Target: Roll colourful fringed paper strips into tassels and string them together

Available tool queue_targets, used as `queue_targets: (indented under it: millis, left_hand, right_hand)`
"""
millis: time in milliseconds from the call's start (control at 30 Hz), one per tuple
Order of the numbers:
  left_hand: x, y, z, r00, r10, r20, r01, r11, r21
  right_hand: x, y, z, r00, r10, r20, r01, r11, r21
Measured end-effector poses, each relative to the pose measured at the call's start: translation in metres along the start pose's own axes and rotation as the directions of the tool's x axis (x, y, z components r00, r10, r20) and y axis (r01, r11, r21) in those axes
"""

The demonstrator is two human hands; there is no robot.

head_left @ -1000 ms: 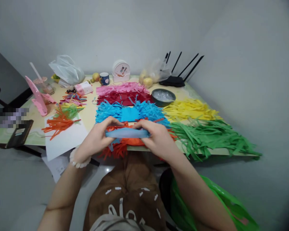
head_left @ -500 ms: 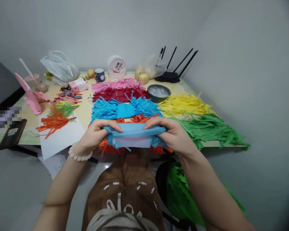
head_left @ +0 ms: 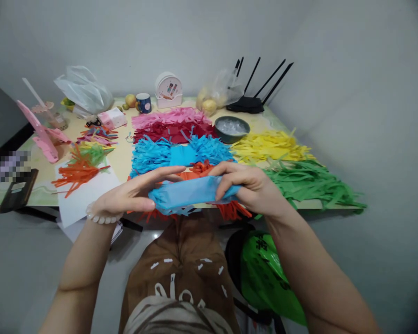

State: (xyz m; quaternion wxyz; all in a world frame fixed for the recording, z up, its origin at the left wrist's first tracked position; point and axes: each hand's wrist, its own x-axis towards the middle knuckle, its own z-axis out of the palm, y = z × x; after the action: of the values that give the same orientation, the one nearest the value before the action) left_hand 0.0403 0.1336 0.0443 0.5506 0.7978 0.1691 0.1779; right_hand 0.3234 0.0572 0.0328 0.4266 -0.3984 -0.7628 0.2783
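Observation:
A folded strip of light blue tissue paper [head_left: 184, 192] with fringed ends is held level above the table's front edge. My right hand [head_left: 247, 185] grips its right end, fingers in front and over the top. At the left end, my left hand [head_left: 128, 190] has its fingers stretched out and apart, thumb tip beside or touching the paper; it does not grip it. Behind the strip lies fringed orange paper [head_left: 204, 168], partly hidden by my hands. Farther back are fringed blue paper [head_left: 183, 155], dark red paper [head_left: 174, 133] and pink paper [head_left: 174, 118].
Fringed yellow paper [head_left: 271, 147] and green paper [head_left: 306, 181] lie right. A bowl [head_left: 231, 129], router [head_left: 245, 105] and mug [head_left: 143, 103] stand farther back. At left are an orange tassel [head_left: 76, 174] on white sheets and a pink stand [head_left: 43, 139]. A green bag [head_left: 264, 273] is below.
My left hand has let go of the strip's left end and its fingers have spread. My right hand keeps hold, and the strip now shows a flatter blue face.

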Motion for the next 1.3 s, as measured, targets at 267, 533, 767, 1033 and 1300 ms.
queue_targets:
  millis: [267, 533, 767, 1033, 1300]
  left_hand:
    - [0.027, 0.003, 0.015, 0.978, -0.2, -0.052, 0.206, 0.948, 0.241]
    - [0.026, 0.006, 0.017, 0.99, -0.115, -0.081, 0.139, 0.898, 0.417]
    - [0.018, -0.005, 0.023, 0.936, -0.163, -0.311, 0.182, 0.983, 0.033]
    - [0.007, -0.017, 0.024, 0.926, -0.134, -0.353, 0.066, 0.978, -0.198]
    - [0.006, -0.007, 0.021, 0.944, 0.018, -0.331, -0.007, 0.999, 0.034]
  right_hand:
    - [0.0, -0.007, -0.015, 0.972, -0.053, 0.227, 0.098, 0.977, -0.188]
    - [0.005, 0.0, -0.008, 0.958, 0.249, 0.145, -0.22, 0.957, -0.187]
    - [-0.006, 0.002, 0.021, 0.957, 0.232, -0.175, -0.243, 0.969, -0.043]
    - [-0.018, 0.005, 0.024, 0.96, 0.14, -0.241, -0.119, 0.988, 0.102]
    - [-0.016, 0.006, 0.018, 0.986, 0.025, -0.167, -0.019, 0.999, 0.042]
